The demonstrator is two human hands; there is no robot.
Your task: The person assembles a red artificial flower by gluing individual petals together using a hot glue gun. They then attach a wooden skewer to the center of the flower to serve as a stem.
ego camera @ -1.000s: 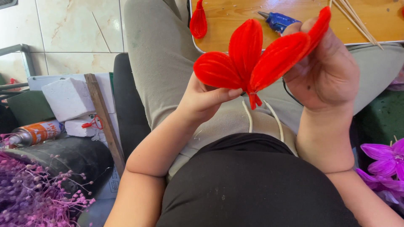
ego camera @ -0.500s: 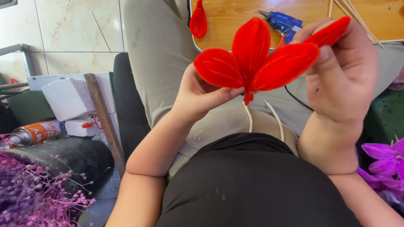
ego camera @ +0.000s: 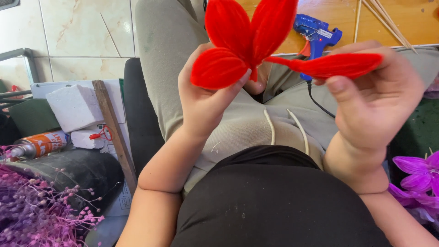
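A red fuzzy flower [ego camera: 242, 43] with three joined petals is pinched at its base by my left hand [ego camera: 208, 98], thumb pressed on the lower left petal. My right hand [ego camera: 377, 98] grips a fourth red petal [ego camera: 340, 65], which lies flat and points left toward the flower's centre, its tip touching the base. Both hands hover over my lap, above grey trousers with white drawstrings [ego camera: 286, 130]. A blue glue gun [ego camera: 315, 34] lies on the wooden table [ego camera: 411, 23] just behind the petals, its black cord running down past my right hand.
Thin wooden sticks [ego camera: 386, 20] lie on the table at top right. To the left are white foam blocks [ego camera: 75, 107], a wooden slat [ego camera: 114, 132], an orange spray can [ego camera: 39, 144] and purple dried flowers [ego camera: 32, 215]. Purple fabric flowers [ego camera: 418, 176] sit at right.
The view has shifted closer to the hands. My right hand has turned the loose petal from upright to flat and brought its tip to the flower's base.
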